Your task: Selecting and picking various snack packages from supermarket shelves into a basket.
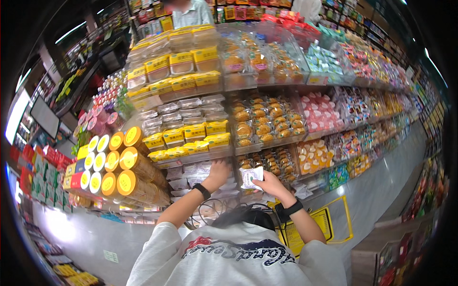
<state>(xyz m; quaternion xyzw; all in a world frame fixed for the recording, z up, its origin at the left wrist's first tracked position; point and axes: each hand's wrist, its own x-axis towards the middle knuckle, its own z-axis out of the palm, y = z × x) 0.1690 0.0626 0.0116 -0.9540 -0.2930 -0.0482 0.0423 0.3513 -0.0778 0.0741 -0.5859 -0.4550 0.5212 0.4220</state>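
Note:
My right hand (273, 186) grips a small white-and-purple wrapped packet (252, 177), thumb on its near side. The packet bears writing and is held over the lower edge of the shelf display. My left hand (218, 174) reaches palm down into a lower bin of similar white-and-purple packets (195, 168). Its fingertips are at the bin's back, under the ledge of the yellow-labelled packs (189, 148). Blur hides whether those fingers hold anything. Each wrist wears a black band. Right of the left hand, wrapped brown pastries (266, 162) fill a neighbouring bin.
Orange- and white-lidded tubs (129, 158) are stacked close on my left. Tiered bins of wrapped sweets (320, 111) run to the right. A yellow shopping basket (315, 228) stands on the floor at my right. Beyond the display is a person in a light shirt (193, 12).

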